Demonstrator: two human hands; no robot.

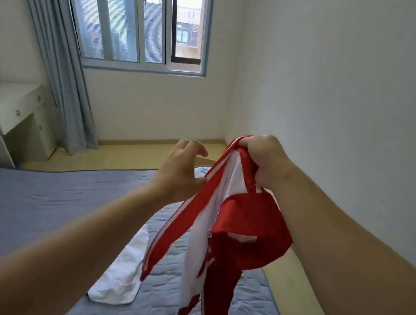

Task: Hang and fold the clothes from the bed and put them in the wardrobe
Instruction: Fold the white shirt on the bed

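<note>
Right hand (264, 161) grips the bunched top of a red-and-white garment (218, 231), held up in the air over the bed (26, 203). Fabric hangs crumpled below that fist, red with white stripes and panels, ends dangling. Left hand (185, 170) is just left of it, fingers loosely spread, thumb touching the striped edge. White cloth (122, 275) lies on the bed below the left forearm.

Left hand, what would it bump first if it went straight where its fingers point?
Probably the red and white garment in the right hand; the left hand aims its fingers at its top edge, though depth is unclear.
</note>
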